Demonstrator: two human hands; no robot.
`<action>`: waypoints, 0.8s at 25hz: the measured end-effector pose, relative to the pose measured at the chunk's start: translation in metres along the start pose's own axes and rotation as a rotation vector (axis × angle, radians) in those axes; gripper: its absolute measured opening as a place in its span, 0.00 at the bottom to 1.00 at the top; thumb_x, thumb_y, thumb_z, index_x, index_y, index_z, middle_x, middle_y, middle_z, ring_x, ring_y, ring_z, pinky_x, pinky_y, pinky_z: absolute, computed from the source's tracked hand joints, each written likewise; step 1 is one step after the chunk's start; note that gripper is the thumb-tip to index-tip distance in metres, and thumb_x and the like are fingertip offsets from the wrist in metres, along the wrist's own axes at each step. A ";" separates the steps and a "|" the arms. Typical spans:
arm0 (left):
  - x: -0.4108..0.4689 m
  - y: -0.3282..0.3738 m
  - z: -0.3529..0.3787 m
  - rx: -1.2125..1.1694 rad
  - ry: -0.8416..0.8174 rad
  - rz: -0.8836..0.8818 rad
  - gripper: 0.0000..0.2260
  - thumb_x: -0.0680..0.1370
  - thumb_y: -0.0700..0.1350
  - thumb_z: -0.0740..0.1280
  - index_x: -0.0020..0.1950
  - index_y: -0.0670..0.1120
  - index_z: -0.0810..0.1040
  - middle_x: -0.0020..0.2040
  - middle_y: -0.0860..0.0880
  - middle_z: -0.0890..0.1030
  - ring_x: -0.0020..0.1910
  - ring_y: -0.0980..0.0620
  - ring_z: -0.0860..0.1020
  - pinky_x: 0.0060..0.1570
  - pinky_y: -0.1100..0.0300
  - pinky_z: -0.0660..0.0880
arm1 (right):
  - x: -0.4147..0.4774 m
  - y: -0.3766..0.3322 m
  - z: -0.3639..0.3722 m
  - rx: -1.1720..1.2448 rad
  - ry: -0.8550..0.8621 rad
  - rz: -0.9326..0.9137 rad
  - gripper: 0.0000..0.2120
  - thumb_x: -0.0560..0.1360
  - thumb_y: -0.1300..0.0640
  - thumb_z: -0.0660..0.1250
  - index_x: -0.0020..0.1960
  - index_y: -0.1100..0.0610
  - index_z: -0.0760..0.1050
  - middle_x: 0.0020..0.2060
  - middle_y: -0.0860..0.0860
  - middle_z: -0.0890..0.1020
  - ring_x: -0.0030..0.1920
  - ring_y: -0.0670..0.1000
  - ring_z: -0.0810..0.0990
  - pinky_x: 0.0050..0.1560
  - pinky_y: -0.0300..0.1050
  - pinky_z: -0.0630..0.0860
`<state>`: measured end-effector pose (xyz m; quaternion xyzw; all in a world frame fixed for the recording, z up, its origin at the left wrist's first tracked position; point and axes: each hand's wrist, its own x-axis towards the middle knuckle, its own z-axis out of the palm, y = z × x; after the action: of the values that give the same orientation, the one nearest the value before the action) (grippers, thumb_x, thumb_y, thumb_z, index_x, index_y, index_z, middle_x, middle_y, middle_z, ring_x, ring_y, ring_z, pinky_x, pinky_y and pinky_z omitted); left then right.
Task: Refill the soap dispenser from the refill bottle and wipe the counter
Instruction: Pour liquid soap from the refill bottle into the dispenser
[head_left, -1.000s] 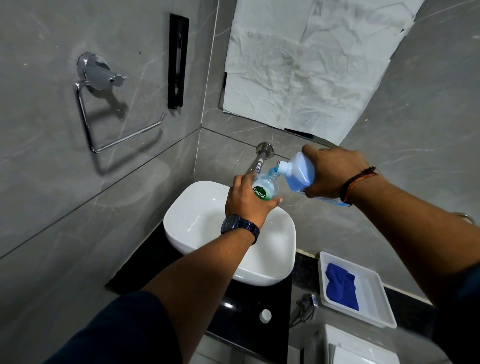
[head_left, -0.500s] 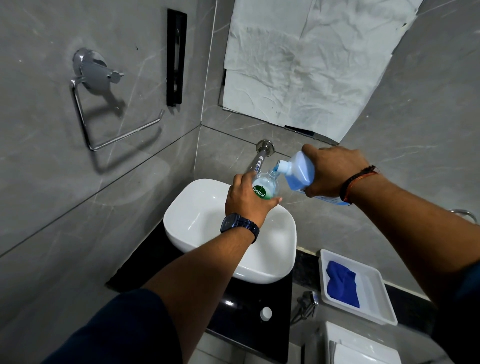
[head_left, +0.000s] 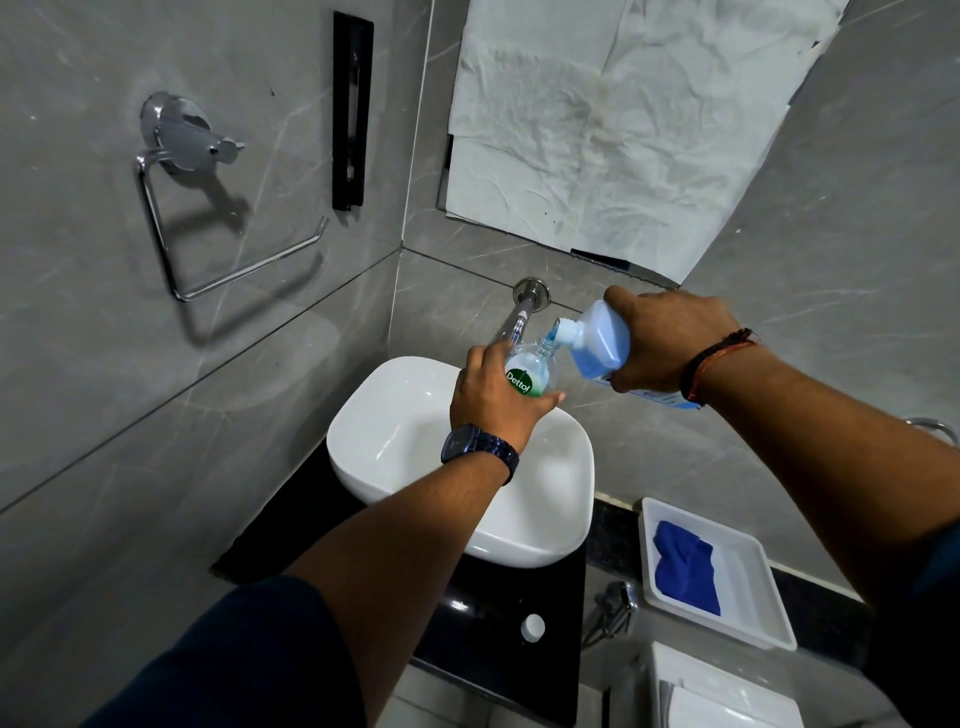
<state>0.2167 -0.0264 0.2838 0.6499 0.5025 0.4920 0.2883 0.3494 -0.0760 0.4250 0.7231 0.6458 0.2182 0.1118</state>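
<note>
My left hand (head_left: 491, 397) grips a clear soap dispenser bottle (head_left: 532, 371) with a green Dettol label, held above the white basin (head_left: 405, 441). My right hand (head_left: 662, 345) holds the refill bottle (head_left: 597, 340) of blue liquid tilted down to the left, its white neck touching the dispenser's open mouth. A blue cloth (head_left: 685, 566) lies in a white tray (head_left: 753, 597) on the black counter (head_left: 483, 618) at the right. A small white cap (head_left: 533, 626) sits on the counter in front of the basin.
A chrome wall spout (head_left: 522, 312) juts out just behind the dispenser. A chrome towel ring (head_left: 208, 234) hangs on the left wall. Crumpled white paper (head_left: 623, 119) covers the mirror area. A chrome fitting (head_left: 613, 605) and a white cistern (head_left: 722, 691) lie below the counter at the right.
Both hands and bottles stay almost where they were, the refill bottle still tipped onto the dispenser's mouth. Only the view has shifted slightly.
</note>
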 end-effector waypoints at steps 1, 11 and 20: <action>0.000 0.000 0.000 -0.001 0.000 -0.001 0.36 0.57 0.57 0.80 0.60 0.50 0.73 0.57 0.50 0.75 0.52 0.47 0.76 0.45 0.57 0.73 | 0.000 0.000 0.000 -0.001 -0.002 0.002 0.35 0.60 0.40 0.75 0.59 0.48 0.63 0.47 0.52 0.81 0.42 0.56 0.75 0.39 0.45 0.68; 0.001 -0.002 -0.001 -0.002 0.013 0.008 0.35 0.56 0.57 0.81 0.59 0.50 0.73 0.55 0.50 0.76 0.50 0.47 0.76 0.45 0.57 0.74 | 0.002 0.001 0.004 0.005 0.027 -0.001 0.34 0.58 0.40 0.75 0.57 0.47 0.63 0.44 0.51 0.81 0.43 0.58 0.78 0.39 0.46 0.70; 0.001 0.000 -0.002 -0.005 0.013 0.002 0.35 0.56 0.57 0.81 0.59 0.50 0.74 0.55 0.51 0.75 0.50 0.48 0.76 0.43 0.58 0.73 | 0.003 0.001 0.001 0.003 0.020 0.001 0.34 0.58 0.40 0.75 0.57 0.47 0.62 0.44 0.51 0.80 0.41 0.56 0.76 0.39 0.46 0.71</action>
<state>0.2147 -0.0253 0.2849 0.6463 0.5026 0.4978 0.2863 0.3507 -0.0729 0.4254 0.7215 0.6467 0.2245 0.1042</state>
